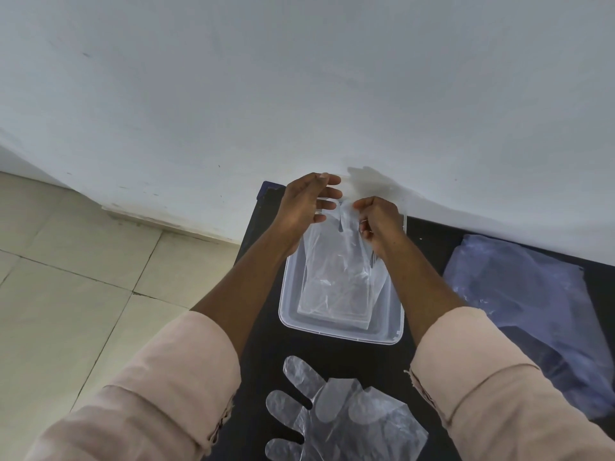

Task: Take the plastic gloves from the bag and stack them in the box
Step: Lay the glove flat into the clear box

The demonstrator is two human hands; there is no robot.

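two hands (342, 214) — one box (339, 331)

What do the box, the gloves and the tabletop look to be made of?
Box: translucent, frosted rigid plastic, going by the moulded rim and the dark table showing through it.
Gloves, the loose ones near the camera and the one held over the box: thin clear plastic film, wrinkled and glossy.
Tabletop: matte black and smooth; material unclear.

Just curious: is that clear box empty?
No. The box already holds clear plastic gloves, lying flat inside its walls.
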